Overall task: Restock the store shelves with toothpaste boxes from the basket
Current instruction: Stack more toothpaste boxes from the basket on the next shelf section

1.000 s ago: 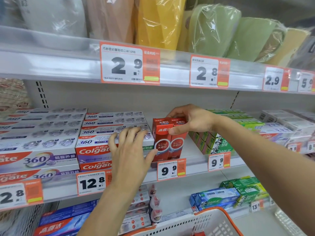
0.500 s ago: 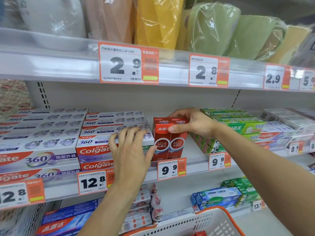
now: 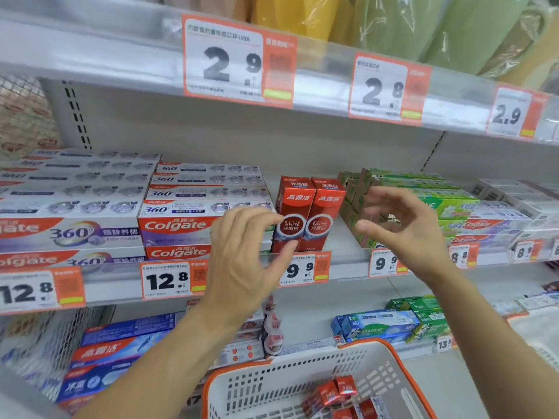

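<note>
Standing upright between both hands, the two red toothpaste boxes (image 3: 307,214) sit at the shelf (image 3: 341,252) edge. The left hand (image 3: 242,255) hangs loosely curled just before them, thumb near the left box; whether it touches is unclear. The right hand (image 3: 399,225) is relaxed and holds nothing. Below the hands, the basket (image 3: 263,385) holds more red boxes (image 3: 335,391). Next pick, I judge: grip one box by its long sides and set it flush beside the pair.

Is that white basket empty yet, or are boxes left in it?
Not empty. The basket holds several red boxes near its bottom; how many cannot be told, since the frame cuts them off.
</note>
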